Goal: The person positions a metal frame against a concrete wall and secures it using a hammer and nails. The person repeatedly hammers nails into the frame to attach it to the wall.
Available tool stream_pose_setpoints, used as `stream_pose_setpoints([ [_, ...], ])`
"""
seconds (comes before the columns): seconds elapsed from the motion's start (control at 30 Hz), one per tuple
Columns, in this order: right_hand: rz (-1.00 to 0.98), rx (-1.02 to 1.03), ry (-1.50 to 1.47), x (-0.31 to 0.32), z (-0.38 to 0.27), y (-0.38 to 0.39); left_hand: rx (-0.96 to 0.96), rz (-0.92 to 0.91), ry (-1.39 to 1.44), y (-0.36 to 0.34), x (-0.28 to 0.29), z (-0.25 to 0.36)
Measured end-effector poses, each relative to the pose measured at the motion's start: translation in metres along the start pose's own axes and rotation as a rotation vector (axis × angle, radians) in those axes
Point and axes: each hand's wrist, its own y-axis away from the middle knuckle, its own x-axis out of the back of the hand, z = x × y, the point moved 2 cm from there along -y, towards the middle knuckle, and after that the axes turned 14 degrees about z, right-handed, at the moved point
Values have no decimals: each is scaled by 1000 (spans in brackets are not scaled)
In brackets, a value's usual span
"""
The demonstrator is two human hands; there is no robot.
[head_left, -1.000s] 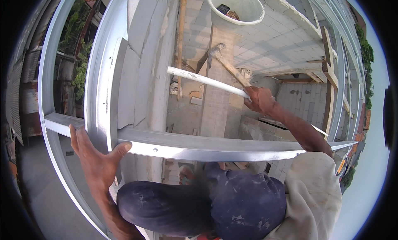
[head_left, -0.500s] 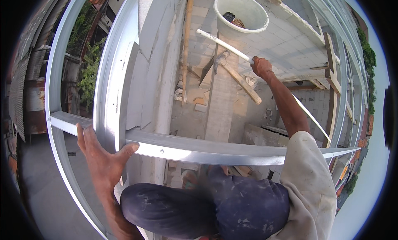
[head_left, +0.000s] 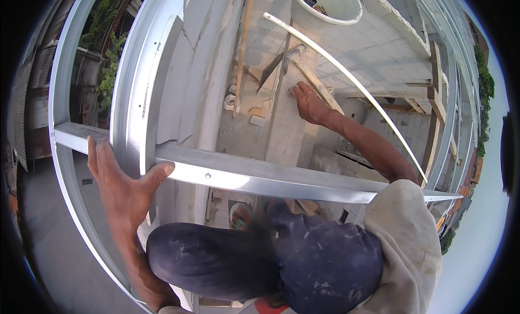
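Two hands point(head_left: 122, 186), one white bucket point(head_left: 325, 8)

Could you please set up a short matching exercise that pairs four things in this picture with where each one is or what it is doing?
Things:
1. left hand
2. right hand
3. large white round plastic bucket
4. long thin white pipe

Places or states:
A. stands at the top of the view, on the tiled floor far below
B. runs slantwise, from near the bucket down toward the right shoulder
C. grips the horizontal silver metal rail at its joint with the upright silver metal channel
D. reaches out beyond the rail, empty

Pairs: 1-C, 2-D, 3-A, 4-B
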Motion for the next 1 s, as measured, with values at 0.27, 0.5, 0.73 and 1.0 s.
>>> stream_pose_setpoints([
  [0.27,278,437,461,-29,28,15,-38,64,-40,0,-9,-12],
  [0.5,306,110,54,-16,17,5,-49,105,-49,1,-14,-20],
  [0.73,170,-31,-115,11,2,0,5,-10,30,-1,7,0],
  [1.0,151,-91,-782,94,-140,-25,-16,-53,185,-11,24,7],
])
